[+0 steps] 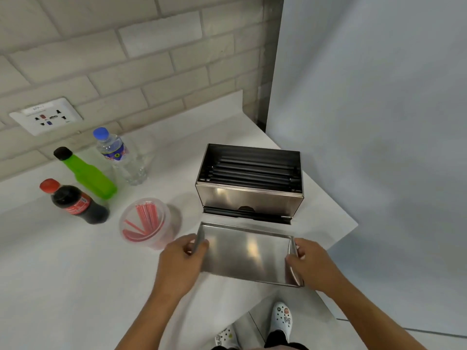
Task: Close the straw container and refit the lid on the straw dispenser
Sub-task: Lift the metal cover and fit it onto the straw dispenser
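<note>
A steel straw dispenser (249, 198) stands open-topped near the counter's right edge, with black straws lying inside it. Its shallow steel lid (246, 253) is just in front of it, hollow side up. My left hand (182, 263) grips the lid's left rim and my right hand (312, 263) grips its right rim. To the left, a round clear plastic straw container (145, 223) holds red straws; whether a cover sits on it I cannot tell.
A cola bottle (75, 202), a green bottle (88, 174) and a water bottle (118, 154) stand at the left on the white counter (63, 274). A wall socket (46, 117) sits on the brick wall. The counter ends just right of the dispenser.
</note>
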Demonstrator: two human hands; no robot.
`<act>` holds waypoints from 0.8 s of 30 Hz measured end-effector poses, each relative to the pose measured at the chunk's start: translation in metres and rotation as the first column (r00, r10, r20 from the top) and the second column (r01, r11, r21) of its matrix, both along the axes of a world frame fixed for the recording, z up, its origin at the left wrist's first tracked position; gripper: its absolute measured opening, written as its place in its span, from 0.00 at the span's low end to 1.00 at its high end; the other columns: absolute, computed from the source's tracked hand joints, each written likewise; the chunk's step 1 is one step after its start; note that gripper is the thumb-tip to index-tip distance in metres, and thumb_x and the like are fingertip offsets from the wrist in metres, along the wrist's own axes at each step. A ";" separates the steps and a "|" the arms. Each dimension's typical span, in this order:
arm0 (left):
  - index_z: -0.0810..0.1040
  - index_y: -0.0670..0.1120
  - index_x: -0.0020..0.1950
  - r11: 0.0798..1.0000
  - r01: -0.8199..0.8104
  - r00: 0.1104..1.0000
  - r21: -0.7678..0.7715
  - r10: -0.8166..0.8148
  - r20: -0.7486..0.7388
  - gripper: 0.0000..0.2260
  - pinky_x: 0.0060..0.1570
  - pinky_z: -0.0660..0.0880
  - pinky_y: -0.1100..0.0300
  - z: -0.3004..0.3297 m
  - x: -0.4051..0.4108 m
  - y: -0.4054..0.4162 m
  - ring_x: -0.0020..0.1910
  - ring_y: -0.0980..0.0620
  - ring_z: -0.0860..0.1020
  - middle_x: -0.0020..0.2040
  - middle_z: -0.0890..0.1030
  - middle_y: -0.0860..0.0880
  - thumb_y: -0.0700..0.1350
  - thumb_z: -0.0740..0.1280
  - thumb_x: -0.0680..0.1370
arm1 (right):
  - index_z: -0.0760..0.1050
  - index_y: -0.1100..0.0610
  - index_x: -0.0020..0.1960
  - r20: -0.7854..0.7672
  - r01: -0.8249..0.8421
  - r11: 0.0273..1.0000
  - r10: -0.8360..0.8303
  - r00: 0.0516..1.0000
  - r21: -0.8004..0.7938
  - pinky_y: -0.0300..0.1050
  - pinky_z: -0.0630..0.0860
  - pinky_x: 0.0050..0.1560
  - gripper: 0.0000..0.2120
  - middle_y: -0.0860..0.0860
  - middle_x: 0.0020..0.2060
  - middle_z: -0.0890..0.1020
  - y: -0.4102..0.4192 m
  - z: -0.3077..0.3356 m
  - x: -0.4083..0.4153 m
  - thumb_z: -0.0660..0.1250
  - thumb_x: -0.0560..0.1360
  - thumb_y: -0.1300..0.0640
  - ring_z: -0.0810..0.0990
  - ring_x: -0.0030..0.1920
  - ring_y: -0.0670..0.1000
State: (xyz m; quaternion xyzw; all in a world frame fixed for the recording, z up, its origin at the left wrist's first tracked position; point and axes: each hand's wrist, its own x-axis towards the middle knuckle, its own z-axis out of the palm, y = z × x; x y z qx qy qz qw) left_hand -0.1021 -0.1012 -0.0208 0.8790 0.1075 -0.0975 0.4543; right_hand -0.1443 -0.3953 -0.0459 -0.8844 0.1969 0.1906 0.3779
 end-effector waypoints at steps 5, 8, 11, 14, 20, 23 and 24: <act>0.86 0.58 0.54 0.975 0.013 0.970 -0.220 0.040 0.238 0.20 0.53 0.75 0.69 0.046 -0.007 0.013 0.52 0.62 0.82 0.50 0.86 0.61 0.67 0.59 0.81 | 0.72 0.48 0.62 -0.157 -0.011 0.933 0.072 0.985 0.359 0.39 0.77 0.31 0.18 0.55 0.41 0.88 -0.013 0.045 0.010 0.73 0.76 0.60 0.85 0.37 0.54; 0.76 0.58 0.73 0.952 0.147 0.936 -0.267 -0.046 0.349 0.27 0.69 0.74 0.50 0.044 -0.007 0.015 0.71 0.54 0.76 0.71 0.78 0.56 0.69 0.55 0.80 | 0.69 0.50 0.70 -0.239 0.091 0.833 0.051 0.970 0.546 0.41 0.75 0.29 0.24 0.54 0.33 0.85 -0.014 0.067 0.016 0.70 0.78 0.65 0.79 0.29 0.51; 0.69 0.54 0.78 0.959 0.193 0.924 -0.207 -0.107 0.366 0.30 0.73 0.71 0.51 0.043 0.000 0.007 0.73 0.54 0.74 0.73 0.76 0.55 0.58 0.69 0.77 | 0.77 0.62 0.66 -0.248 0.160 0.741 0.009 0.969 0.652 0.44 0.79 0.30 0.15 0.60 0.35 0.84 -0.013 0.092 0.021 0.67 0.79 0.64 0.82 0.30 0.54; 0.73 0.56 0.70 0.955 0.124 0.897 -0.270 0.009 0.442 0.25 0.70 0.75 0.52 0.049 0.010 -0.002 0.67 0.51 0.79 0.64 0.80 0.58 0.55 0.74 0.74 | 0.79 0.66 0.60 -0.253 0.204 0.706 -0.036 0.967 0.678 0.47 0.82 0.35 0.24 0.63 0.39 0.85 -0.011 0.113 0.023 0.68 0.74 0.48 0.86 0.35 0.58; 0.76 0.50 0.65 0.934 -0.030 0.876 -0.355 0.196 0.441 0.20 0.56 0.81 0.58 0.063 0.038 -0.015 0.55 0.53 0.84 0.55 0.83 0.59 0.46 0.77 0.75 | 0.76 0.48 0.62 -0.079 0.099 0.851 -0.068 0.995 0.516 0.52 0.77 0.62 0.41 0.57 0.47 0.90 -0.007 0.138 0.021 0.40 0.71 0.24 0.89 0.52 0.56; 0.78 0.54 0.62 0.968 -0.086 0.887 -0.235 0.181 0.424 0.18 0.48 0.79 0.67 0.078 0.055 -0.022 0.47 0.62 0.83 0.52 0.84 0.60 0.53 0.77 0.74 | 0.74 0.37 0.60 0.045 -0.009 0.946 -0.006 0.999 0.325 0.44 0.67 0.64 0.36 0.43 0.49 0.89 -0.006 0.147 0.018 0.37 0.70 0.24 0.81 0.52 0.34; 0.79 0.55 0.61 0.979 -0.098 0.895 -0.181 0.166 0.414 0.18 0.45 0.78 0.68 0.083 0.061 -0.024 0.45 0.63 0.82 0.50 0.84 0.59 0.56 0.77 0.74 | 0.75 0.36 0.58 0.073 -0.028 0.960 0.008 0.997 0.277 0.40 0.69 0.58 0.32 0.40 0.50 0.87 -0.005 0.150 0.017 0.39 0.73 0.25 0.80 0.51 0.33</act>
